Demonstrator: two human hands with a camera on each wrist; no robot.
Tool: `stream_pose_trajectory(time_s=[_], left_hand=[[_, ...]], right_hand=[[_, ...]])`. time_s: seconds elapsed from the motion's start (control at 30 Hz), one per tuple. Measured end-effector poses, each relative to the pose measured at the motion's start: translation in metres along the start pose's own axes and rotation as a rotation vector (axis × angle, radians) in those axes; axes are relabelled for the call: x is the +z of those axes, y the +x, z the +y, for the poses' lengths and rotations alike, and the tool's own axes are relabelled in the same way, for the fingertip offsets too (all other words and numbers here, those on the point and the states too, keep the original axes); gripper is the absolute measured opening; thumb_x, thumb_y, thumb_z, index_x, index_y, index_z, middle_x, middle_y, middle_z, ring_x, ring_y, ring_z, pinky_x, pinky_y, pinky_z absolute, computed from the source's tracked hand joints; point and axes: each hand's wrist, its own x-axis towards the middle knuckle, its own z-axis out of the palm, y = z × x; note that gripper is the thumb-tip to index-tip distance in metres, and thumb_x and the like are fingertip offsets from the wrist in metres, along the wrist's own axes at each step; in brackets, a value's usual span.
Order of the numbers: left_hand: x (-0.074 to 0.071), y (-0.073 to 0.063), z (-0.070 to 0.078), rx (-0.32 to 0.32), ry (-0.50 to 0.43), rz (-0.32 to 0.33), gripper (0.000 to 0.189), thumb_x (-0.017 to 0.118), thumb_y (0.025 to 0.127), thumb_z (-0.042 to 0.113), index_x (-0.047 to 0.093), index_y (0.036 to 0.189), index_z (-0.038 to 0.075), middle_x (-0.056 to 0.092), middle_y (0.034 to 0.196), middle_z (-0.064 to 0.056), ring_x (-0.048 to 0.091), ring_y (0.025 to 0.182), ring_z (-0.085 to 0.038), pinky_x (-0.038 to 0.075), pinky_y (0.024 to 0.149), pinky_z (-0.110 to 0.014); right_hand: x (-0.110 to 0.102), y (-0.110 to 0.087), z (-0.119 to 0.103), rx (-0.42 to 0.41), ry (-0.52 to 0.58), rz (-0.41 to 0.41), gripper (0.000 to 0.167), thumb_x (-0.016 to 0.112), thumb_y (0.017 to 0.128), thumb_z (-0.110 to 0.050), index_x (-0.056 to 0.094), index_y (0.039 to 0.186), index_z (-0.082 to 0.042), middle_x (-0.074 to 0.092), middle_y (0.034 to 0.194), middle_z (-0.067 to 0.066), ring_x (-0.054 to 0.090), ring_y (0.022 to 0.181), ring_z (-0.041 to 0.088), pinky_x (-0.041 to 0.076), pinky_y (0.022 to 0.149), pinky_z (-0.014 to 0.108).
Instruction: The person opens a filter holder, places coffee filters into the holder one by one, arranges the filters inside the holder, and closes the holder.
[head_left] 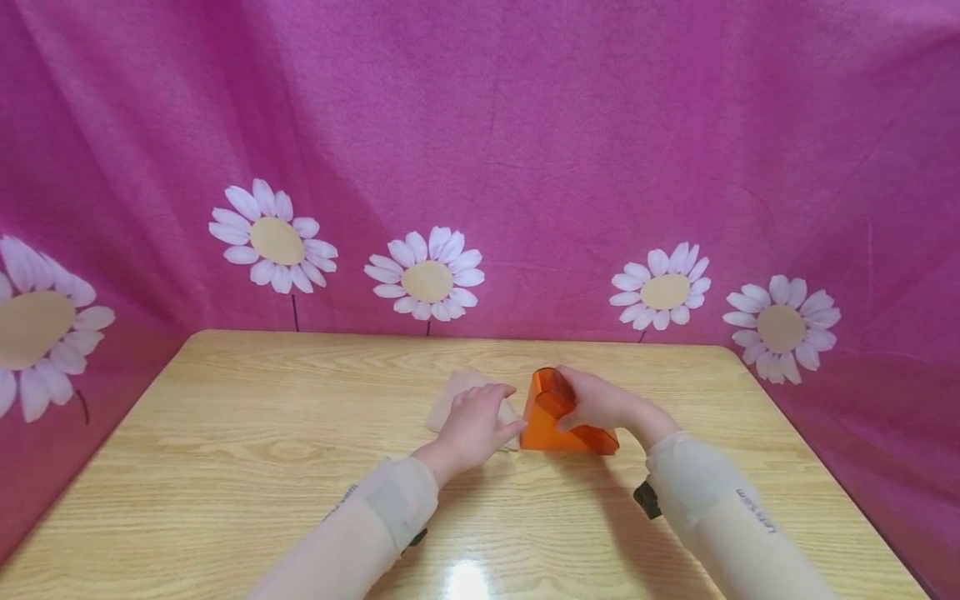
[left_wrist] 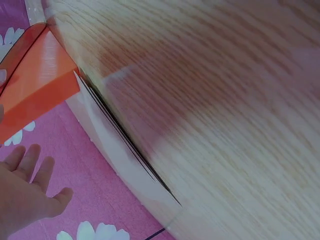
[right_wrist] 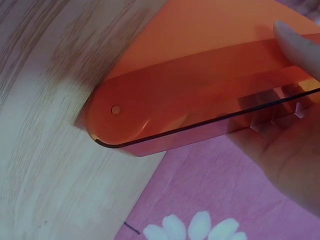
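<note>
A translucent orange plastic holder (head_left: 555, 432) with curved walls stands tilted on the table. My right hand (head_left: 600, 402) grips its upper part, thumb on the near side and fingers on the far side. Close up in the right wrist view, the holder (right_wrist: 165, 107) has a rounded end with a small round hole. Just left of it lies a thin pale stack of square sheets (head_left: 444, 408), its layered edges showing in the left wrist view. Over this stack hovers my left hand (head_left: 472, 429), its fingers loosely spread and holding nothing. It partly hides the sheets in the head view.
The light wood-grain table (head_left: 247, 467) spreads out around both hands. Behind it and at both sides hangs a magenta cloth (head_left: 525, 167) printed with white daisies. Pale sleeves cover both forearms, with a dark wrist device (head_left: 647, 500) under the right one.
</note>
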Motion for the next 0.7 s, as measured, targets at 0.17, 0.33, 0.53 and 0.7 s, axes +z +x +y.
stream_pose_trajectory(time_s=[0.17, 0.33, 0.53, 0.7], left_hand=[[0.0, 0.0, 0.002, 0.009, -0.025, 0.009, 0.05, 0.062, 0.09, 0.033, 0.05, 0.13, 0.007, 0.056, 0.13, -0.006, 0.049, 0.122, -0.026, 0.029, 0.108, -0.045], [0.001, 0.001, 0.002, -0.006, -0.046, 0.033, 0.044, 0.064, 0.089, 0.032, 0.054, 0.124, 0.009, 0.061, 0.123, -0.004, 0.054, 0.116, -0.024, 0.032, 0.105, -0.044], [0.0, 0.0, 0.0, -0.008, -0.073, 0.045, 0.038, 0.063, 0.089, 0.032, 0.056, 0.119, 0.01, 0.064, 0.118, -0.003, 0.057, 0.112, -0.022, 0.033, 0.103, -0.044], [0.0, -0.004, -0.003, 0.028, -0.066, 0.051, 0.036, 0.064, 0.089, 0.03, 0.055, 0.117, 0.009, 0.066, 0.114, -0.004, 0.06, 0.109, -0.022, 0.035, 0.101, -0.045]], right_hand=[[0.005, 0.001, -0.01, -0.036, -0.012, -0.007, 0.046, 0.076, 0.073, -0.003, 0.048, 0.11, 0.0, 0.058, 0.1, 0.01, 0.054, 0.097, 0.024, 0.045, 0.093, 0.043], [0.007, 0.001, -0.017, -0.071, -0.006, -0.014, 0.043, 0.075, 0.073, -0.002, 0.049, 0.107, -0.003, 0.058, 0.097, 0.007, 0.055, 0.093, 0.022, 0.045, 0.087, 0.038], [0.009, 0.002, -0.021, -0.072, 0.005, -0.016, 0.042, 0.075, 0.072, -0.001, 0.049, 0.105, -0.003, 0.059, 0.096, 0.007, 0.055, 0.091, 0.021, 0.046, 0.087, 0.038], [0.009, 0.002, -0.022, -0.085, 0.011, -0.031, 0.043, 0.077, 0.075, -0.013, 0.05, 0.107, -0.004, 0.06, 0.097, 0.006, 0.056, 0.091, 0.019, 0.046, 0.086, 0.037]])
